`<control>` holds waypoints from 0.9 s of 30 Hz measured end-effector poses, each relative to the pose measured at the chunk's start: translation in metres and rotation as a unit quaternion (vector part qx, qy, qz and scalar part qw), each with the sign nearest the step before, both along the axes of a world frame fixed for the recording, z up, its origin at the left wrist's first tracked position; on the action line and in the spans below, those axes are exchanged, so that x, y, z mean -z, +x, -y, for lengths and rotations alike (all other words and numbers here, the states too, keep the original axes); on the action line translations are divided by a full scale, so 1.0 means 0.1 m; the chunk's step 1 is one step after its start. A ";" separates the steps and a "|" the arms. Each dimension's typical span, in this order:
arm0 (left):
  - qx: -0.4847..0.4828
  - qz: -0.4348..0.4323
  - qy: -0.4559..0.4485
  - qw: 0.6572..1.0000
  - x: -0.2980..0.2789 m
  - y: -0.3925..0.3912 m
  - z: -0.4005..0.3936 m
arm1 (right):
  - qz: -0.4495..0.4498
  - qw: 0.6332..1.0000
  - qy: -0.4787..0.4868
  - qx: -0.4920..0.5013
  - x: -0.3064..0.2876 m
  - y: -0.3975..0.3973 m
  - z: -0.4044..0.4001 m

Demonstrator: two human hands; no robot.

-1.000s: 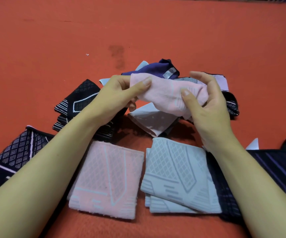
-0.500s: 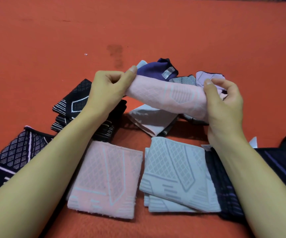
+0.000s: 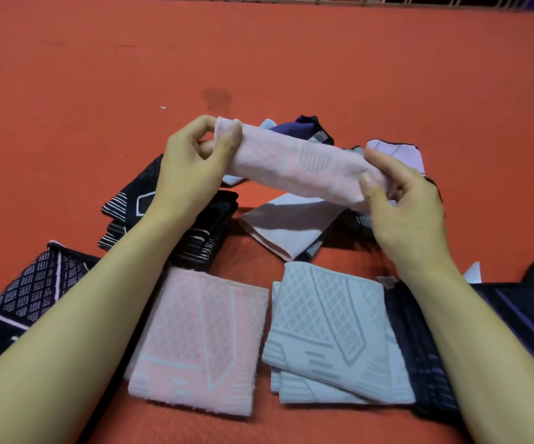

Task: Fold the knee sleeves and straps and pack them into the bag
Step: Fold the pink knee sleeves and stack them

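The left hand and right hand each pinch one end of a pink knee sleeve, holding it taut in the air above the unfolded pile, probably to straighten it before folding. The sleeve is pale pink knit with lighter woven bands (its far side is hidden). Folded pink sleeve and grey sleeve lie nearer on the red surface.

Two folded sleeves lie side by side nearest the person on the tabletop. Behind them is a loose pile. A folded stack lies at the left.
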State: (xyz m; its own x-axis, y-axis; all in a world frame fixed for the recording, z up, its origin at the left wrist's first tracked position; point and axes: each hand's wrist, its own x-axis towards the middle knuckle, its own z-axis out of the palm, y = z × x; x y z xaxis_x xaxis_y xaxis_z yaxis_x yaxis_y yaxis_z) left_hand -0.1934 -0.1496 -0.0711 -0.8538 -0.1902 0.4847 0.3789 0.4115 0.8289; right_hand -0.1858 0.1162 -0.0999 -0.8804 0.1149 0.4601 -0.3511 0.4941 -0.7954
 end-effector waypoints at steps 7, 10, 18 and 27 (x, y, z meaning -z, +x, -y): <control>-0.077 -0.044 -0.032 0.996 -0.01 0.00 -0.05 | -0.007 0.998 -0.032 0.052 -0.03 0.02 0.01; -0.096 -0.036 0.011 0.995 -0.01 -0.04 -0.01 | 0.004 0.994 -0.103 0.018 -0.03 0.00 0.01; -0.127 -0.001 0.018 0.992 0.03 -0.10 0.05 | 0.016 0.997 -0.060 -0.053 0.00 0.03 0.03; -0.066 0.055 -0.039 0.996 0.12 -0.12 0.03 | 0.086 0.994 -0.041 0.053 0.08 -0.08 0.00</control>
State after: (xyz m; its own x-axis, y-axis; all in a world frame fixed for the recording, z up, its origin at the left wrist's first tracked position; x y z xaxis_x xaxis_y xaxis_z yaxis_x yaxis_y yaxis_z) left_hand -0.2058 -0.1523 -0.0834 -0.8722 -0.2696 0.4081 0.2268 0.5163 0.8258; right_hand -0.1933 0.1164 -0.1075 -0.9263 0.2413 0.2894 -0.1566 0.4519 -0.8782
